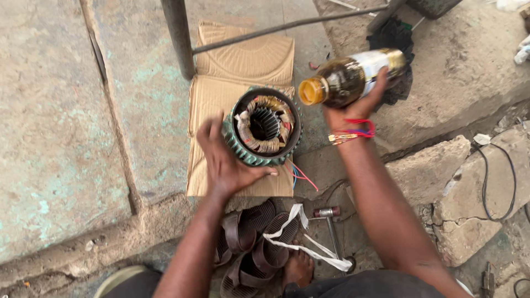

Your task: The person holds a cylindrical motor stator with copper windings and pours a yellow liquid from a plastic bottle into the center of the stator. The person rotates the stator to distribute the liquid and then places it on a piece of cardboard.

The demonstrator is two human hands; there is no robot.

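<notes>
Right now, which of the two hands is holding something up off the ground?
The right hand, gripping a dark bottle with a yellow cap; the left hand only rests against the green motor stator.

Outdoor repair workshop: motor stator (265, 126), hammer (330, 227), concrete ground (55, 138).

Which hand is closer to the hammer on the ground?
Left. The left hand rests on the green motor stator, up and left of the hammer; the right hand holds the bottle farther up.

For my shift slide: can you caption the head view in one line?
Left hand steadies a green motor stator on cardboard while the right hand holds a capped bottle of dark liquid beside it.
</notes>
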